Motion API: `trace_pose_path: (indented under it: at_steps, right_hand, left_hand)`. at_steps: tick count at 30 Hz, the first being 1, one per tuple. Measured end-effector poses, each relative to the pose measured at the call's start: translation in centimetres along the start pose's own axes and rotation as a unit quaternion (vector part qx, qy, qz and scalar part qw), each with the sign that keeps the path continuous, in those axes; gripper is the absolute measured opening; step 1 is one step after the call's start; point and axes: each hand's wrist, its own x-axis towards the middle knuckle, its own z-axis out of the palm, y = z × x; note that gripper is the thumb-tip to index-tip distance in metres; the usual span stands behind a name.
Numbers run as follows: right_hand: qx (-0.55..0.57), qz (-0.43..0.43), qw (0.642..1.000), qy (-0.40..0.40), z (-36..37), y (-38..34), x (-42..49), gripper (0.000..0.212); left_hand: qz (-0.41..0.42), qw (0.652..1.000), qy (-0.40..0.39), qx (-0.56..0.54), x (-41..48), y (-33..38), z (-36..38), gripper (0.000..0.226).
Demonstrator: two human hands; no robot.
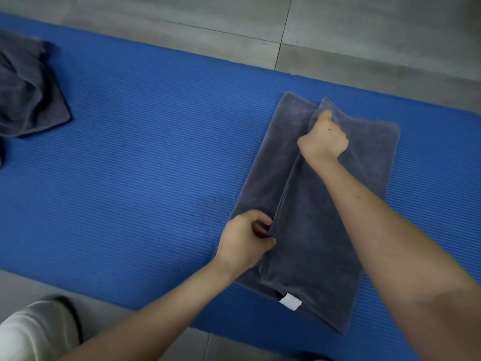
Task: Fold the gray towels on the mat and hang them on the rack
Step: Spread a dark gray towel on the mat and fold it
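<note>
A soft, limp, likely light gray towel (312, 243) lies half-folded near the right end of the blue mat (143, 152), with the left hand (244, 241) and right hand (325, 136) each holding its flap's edge in a tight grip.

Right grip (324, 136): fingers tucked under the raised flap of the towel (312, 230) and out of sight; only the thumb and knuckles show. Left grip (244, 237): fingertips hidden inside the fold edge. The towel's lower layer is largely covered by the flap and both forearms. Label (290, 303): print, if any, too small to read. Second towel (23, 95): cut by the left edge. Mat (130, 152): runs out of frame left and right. Shoe (44, 324): lower left, blurred and cropped.
</note>
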Motion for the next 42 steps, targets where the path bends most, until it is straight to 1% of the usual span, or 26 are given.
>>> trace_pose_path:
  at_steps: [3,5,7,9,11,12,13,15,17,19,21,22,24,26,28,29,30,31,33,34,35,36,37,38,41,42]
  right_hand:
    - [0.069,0.026,0.996,0.053,-1.8,0.1,-0.7,0.050]
    - [0.094,0.008,0.993,0.074,-2.5,-0.9,-1.1,0.049]
    - [0.114,-0.028,0.991,0.070,-2.1,-2.5,-1.5,0.045]
    - [0.107,-0.064,0.991,0.037,-0.7,-4.0,-2.2,0.039]
    - [0.039,-0.112,0.993,-0.013,1.2,-4.6,-2.9,0.032]
    - [0.015,-0.129,0.991,-0.024,1.8,-4.4,-3.1,0.032]
    - [0.015,-0.136,0.990,-0.024,2.0,-3.9,-3.3,0.035]
    - [0.061,-0.143,0.988,0.003,1.6,-2.5,-3.5,0.040]
    - [0.088,-0.172,0.980,0.051,1.1,0.0,-3.7,0.039]
    - [0.084,-0.221,0.968,0.088,0.8,3.2,-4.0,0.032]
    - [0.063,-0.280,0.952,0.102,0.3,6.6,-4.6,0.027]
    - [0.046,-0.308,0.945,0.103,0.0,8.1,-5.0,0.028]
    - [0.010,-0.355,0.931,0.082,-0.4,10.7,-6.0,0.042]
    - [-0.030,-0.396,0.916,0.051,-0.5,12.3,-6.9,0.053]
    - [-0.080,-0.426,0.900,0.037,0.0,12.9,-7.3,0.056]
    - [-0.103,-0.436,0.893,0.036,0.3,12.9,-7.3,0.055]
    - [-0.122,-0.443,0.888,0.039,0.7,12.9,-7.0,0.053]
    - [-0.136,-0.446,0.883,0.046,0.9,12.9,-6.6,0.048]
    - [-0.144,-0.453,0.878,0.054,1.3,13.2,-5.5,0.041]
    - [-0.140,-0.457,0.877,0.053,1.4,13.4,-5.1,0.038]
    - [-0.133,-0.464,0.874,0.060,1.2,13.7,-4.8,0.032]
    - [-0.122,-0.473,0.870,0.069,1.2,13.9,-4.8,0.025]
    - [-0.111,-0.477,0.869,0.072,0.9,14.1,-5.2,0.025]
    - [-0.108,-0.478,0.869,0.071,0.8,14.4,-5.7,0.031]
    - [-0.114,-0.467,0.874,0.066,0.1,16.8,-9.5,0.039]
    - [-0.114,-0.464,0.876,0.064,-0.2,17.9,-11.1,0.039]
  left_hand:
    - [-0.004,1.000,0.000,-0.028,-0.6,-0.3,-0.8,0.031]
    - [-0.004,0.999,0.022,-0.023,-1.0,-0.9,-1.8,0.032]
    - [-0.011,0.998,0.069,0.003,-0.8,-2.1,-2.9,0.034]
    - [-0.028,0.993,0.099,0.064,-0.5,-3.2,-3.7,0.031]
    - [-0.044,0.984,0.090,0.145,-0.3,-4.2,-3.9,0.018]
    - [-0.047,0.979,0.084,0.181,-0.3,-4.4,-3.7,0.019]
    - [-0.049,0.975,0.081,0.201,-0.2,-4.8,-3.5,0.024]
    - [-0.050,0.975,0.084,0.198,-0.3,-5.1,-3.2,0.027]
    - [-0.052,0.980,0.072,0.177,-0.5,-5.2,-2.8,0.022]
    - [-0.058,0.985,0.034,0.157,-0.4,-4.9,-3.1,0.020]
    - [-0.052,0.980,0.011,0.190,0.5,-4.5,-5.0,0.024]
    - [-0.047,0.970,0.007,0.238,1.3,-4.1,-6.5,0.023]
    - [-0.037,0.930,0.038,0.364,3.5,-3.5,-10.1,0.012]
    - [-0.033,0.865,0.106,0.489,6.0,-2.9,-13.5,0.031]
    - [-0.008,0.797,0.178,0.577,8.1,-2.1,-16.2,0.038]
    - [0.007,0.778,0.202,0.595,8.9,-1.6,-17.0,0.039]
    - [0.016,0.772,0.218,0.597,9.5,-1.2,-17.4,0.040]
    - [0.030,0.779,0.227,0.584,9.7,-0.9,-17.3,0.041]
    - [0.097,0.819,0.205,0.527,9.2,-1.0,-15.6,0.034]
    - [0.153,0.835,0.173,0.500,8.4,-1.3,-14.2,0.030]
    - [0.206,0.841,0.129,0.484,7.2,-1.7,-12.7,0.032]
    - [0.253,0.838,0.082,0.477,6.0,-2.4,-11.3,0.037]
    - [0.286,0.831,0.044,0.475,4.8,-3.3,-10.1,0.040]
    - [0.313,0.824,0.019,0.473,3.8,-4.3,-9.3,0.041]
    - [0.345,0.807,-0.037,0.479,1.3,-6.5,-8.2,0.048]
    - [0.357,0.789,-0.050,0.497,1.0,-7.2,-8.2,0.053]
